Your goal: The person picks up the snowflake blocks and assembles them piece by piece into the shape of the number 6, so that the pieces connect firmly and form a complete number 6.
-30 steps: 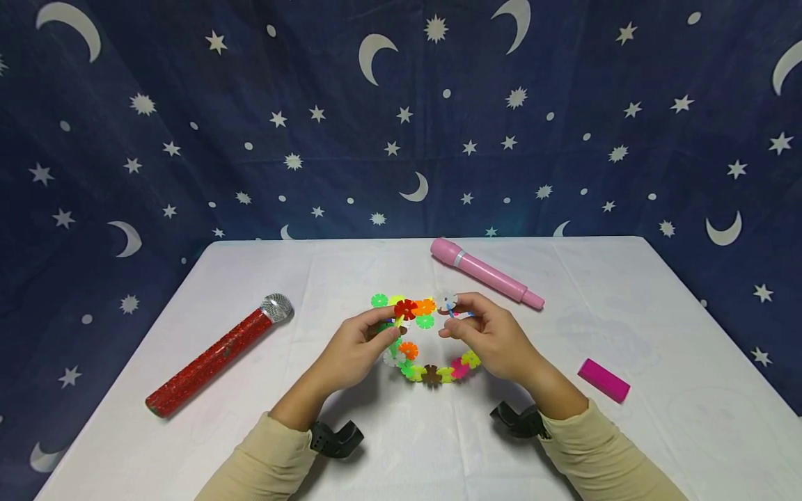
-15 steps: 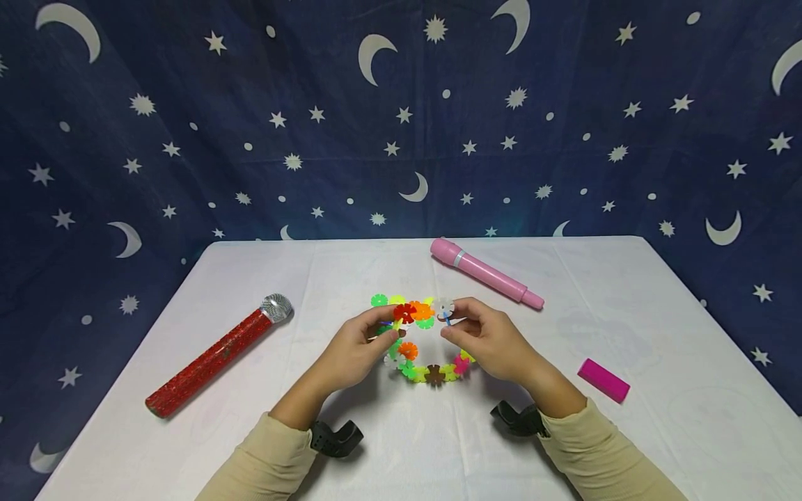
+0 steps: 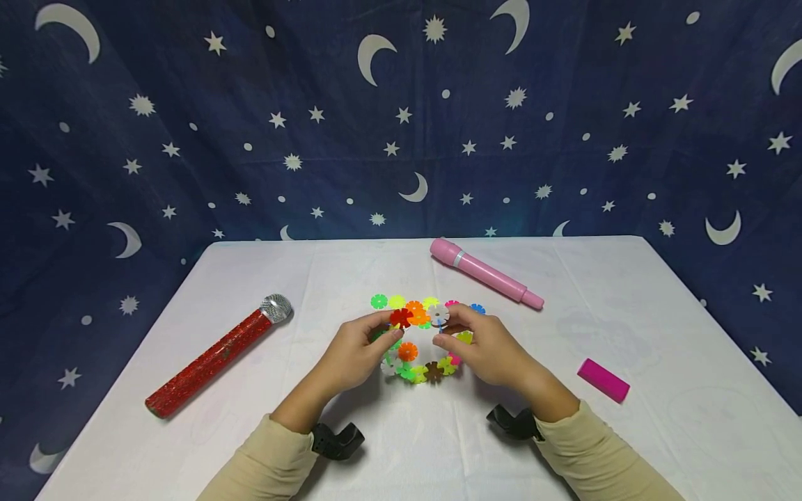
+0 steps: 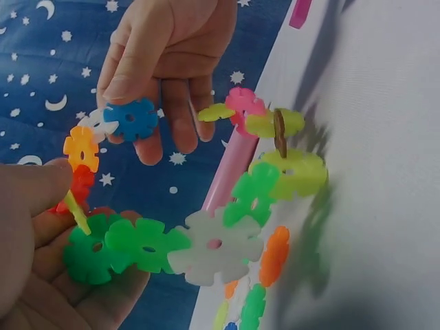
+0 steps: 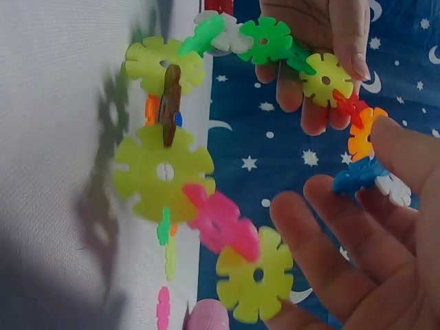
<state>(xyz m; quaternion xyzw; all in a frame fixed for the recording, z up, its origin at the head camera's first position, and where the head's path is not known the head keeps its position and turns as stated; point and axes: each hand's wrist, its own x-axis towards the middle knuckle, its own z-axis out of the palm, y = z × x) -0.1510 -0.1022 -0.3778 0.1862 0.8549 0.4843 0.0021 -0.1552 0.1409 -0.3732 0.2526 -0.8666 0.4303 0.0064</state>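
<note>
A chain of notched plastic linking discs hangs in a curve between the hands, with green discs, yellow discs, a brown disc and a pink disc. My left hand pinches it near the red disc; a yellow disc and an orange disc flank that red one. My right hand holds a blue disc joined to a white disc, and the white one overlaps the orange disc in the left wrist view. The chain's other end passes by my right fingers.
Several loose discs, among them a green one and a blue one, lie behind the hands. A pink microphone lies beyond them, a red microphone at left, a magenta block at right on the white-covered table.
My right hand has moved left and slightly down, bringing the white and blue discs up to the orange disc. The chain's lower part has shifted a little; my left hand stays nearly in place.
</note>
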